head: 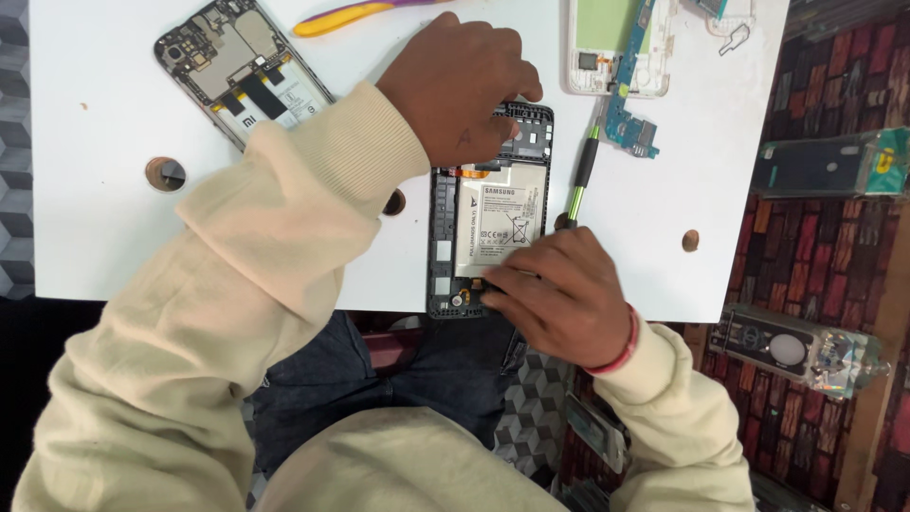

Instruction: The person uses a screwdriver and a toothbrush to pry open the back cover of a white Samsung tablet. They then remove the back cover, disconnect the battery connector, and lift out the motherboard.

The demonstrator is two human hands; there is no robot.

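Nearest the body, the right hand (559, 294) is seen pressed over the lower end of an opened tablet (490, 213), its fingers (502, 284) drawn together at the bottom edge of the black frame, apparently pinched on a small part there; what is gripped cannot be told. The tablet lies back-open on the white counter (104, 190), its lower end just at the near edge, with the pale battery (500, 218) exposed in the middle. Its upper end is held down by the left hand (460, 85), fingers curled and closed upon the frame. The step in hand is judged to be work on the bottom connector or a screw beside the battery; fine, steady pressure would be called for, since the device sits close to the counter's drop. Just to the right, a green-handled screwdriver (580, 180) lies touching the frame. Bare room is left to the right of it. Farther off, a second opened phone (237, 66), a yellow pry tool (351, 14) and a white frame with a blue circuit board (621, 57) crowd the far edge.
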